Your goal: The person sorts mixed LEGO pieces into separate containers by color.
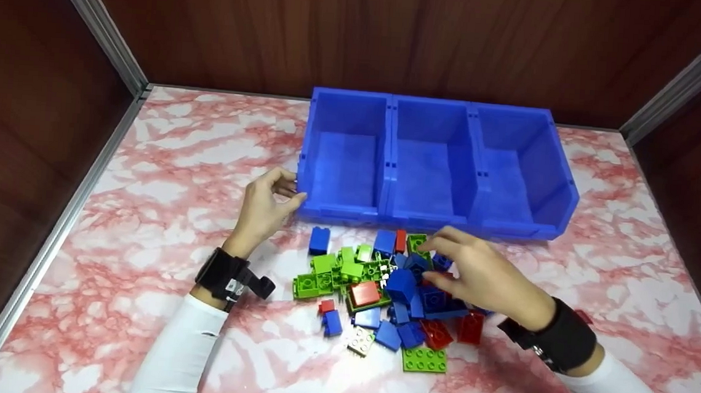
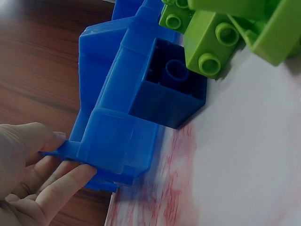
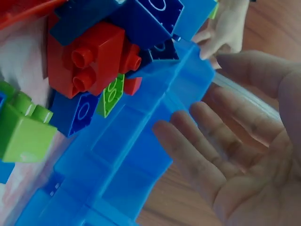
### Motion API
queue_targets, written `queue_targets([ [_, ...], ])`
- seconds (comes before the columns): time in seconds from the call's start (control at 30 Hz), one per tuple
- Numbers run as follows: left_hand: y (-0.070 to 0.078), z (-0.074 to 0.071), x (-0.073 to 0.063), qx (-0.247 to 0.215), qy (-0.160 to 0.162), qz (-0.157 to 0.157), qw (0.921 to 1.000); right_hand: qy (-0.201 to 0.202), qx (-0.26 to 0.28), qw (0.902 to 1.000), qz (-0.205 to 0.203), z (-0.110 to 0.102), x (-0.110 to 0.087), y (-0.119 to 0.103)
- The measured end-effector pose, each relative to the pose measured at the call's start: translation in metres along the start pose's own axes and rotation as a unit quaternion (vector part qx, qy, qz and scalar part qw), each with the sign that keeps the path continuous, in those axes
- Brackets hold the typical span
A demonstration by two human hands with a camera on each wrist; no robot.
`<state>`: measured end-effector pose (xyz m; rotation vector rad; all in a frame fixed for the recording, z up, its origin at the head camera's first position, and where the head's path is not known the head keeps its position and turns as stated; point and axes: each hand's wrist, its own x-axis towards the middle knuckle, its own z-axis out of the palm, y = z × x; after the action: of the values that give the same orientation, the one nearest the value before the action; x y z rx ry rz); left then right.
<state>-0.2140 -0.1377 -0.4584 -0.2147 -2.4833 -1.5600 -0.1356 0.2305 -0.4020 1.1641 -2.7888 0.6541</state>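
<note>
A row of three joined blue plastic bins (image 1: 420,177) stands at the far side of a red-and-white marbled bench (image 1: 195,130), right of its middle. At the row's near left corner, the left hand (image 1: 266,209) pinches the edge of the leftmost bin between thumb and fingers. The right hand (image 1: 484,273) hangs over the right part of a loose heap of blue, green and red plastic building bricks (image 1: 402,284), its fingers spread and nothing gripped; whether the fingertips touch a brick, I cannot tell.

The heap lies just on the near side of the bins. Green bricks gather mostly at its left, blue ones at its middle and right. A red square brick (image 1: 365,293) sits on top near the centre. One blue upright brick (image 1: 319,240) stands at the far left, and a flat green studded brick (image 1: 425,360) lies at the near edge. Brown wood-grain panels (image 1: 226,27) rise behind the bench.
</note>
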Motion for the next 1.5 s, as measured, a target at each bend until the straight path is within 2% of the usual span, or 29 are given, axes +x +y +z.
queue_targets([
  [0.13, -0.001, -0.001, -0.001, -0.005, -0.002, -0.002, 1.0000, -0.063, 0.009, 0.9978, -0.016, 0.001, 0.011, 0.003],
  [0.33, 0.000, -0.002, -0.001, 0.000, -0.002, -0.006, 1.0000, -0.141, 0.023, 0.9897, -0.004, 0.003, 0.028, 0.010],
  [0.6, 0.000, -0.001, 0.000, -0.003, -0.006, -0.006, 1.0000, -0.196, 0.033, 0.9800, 0.003, 0.010, 0.041, 0.013],
  [0.87, -0.001, 0.000, 0.001, -0.008, -0.007, 0.001, 0.9999, -0.170, 0.036, 0.9847, -0.014, 0.000, 0.039, 0.014],
  [1.23, 0.000, 0.000, 0.000, -0.004, -0.005, -0.010, 0.9999, -0.129, 0.023, 0.9913, -0.014, -0.045, 0.041, 0.009],
  [1.37, 0.000, 0.000, -0.001, 0.000, -0.004, -0.009, 1.0000, -0.107, 0.006, 0.9942, -0.008, -0.062, 0.048, 0.013],
  [1.5, 0.000, 0.001, -0.001, 0.000, -0.004, -0.007, 1.0000, -0.087, -0.033, 0.9956, -0.015, -0.073, 0.065, 0.020],
])
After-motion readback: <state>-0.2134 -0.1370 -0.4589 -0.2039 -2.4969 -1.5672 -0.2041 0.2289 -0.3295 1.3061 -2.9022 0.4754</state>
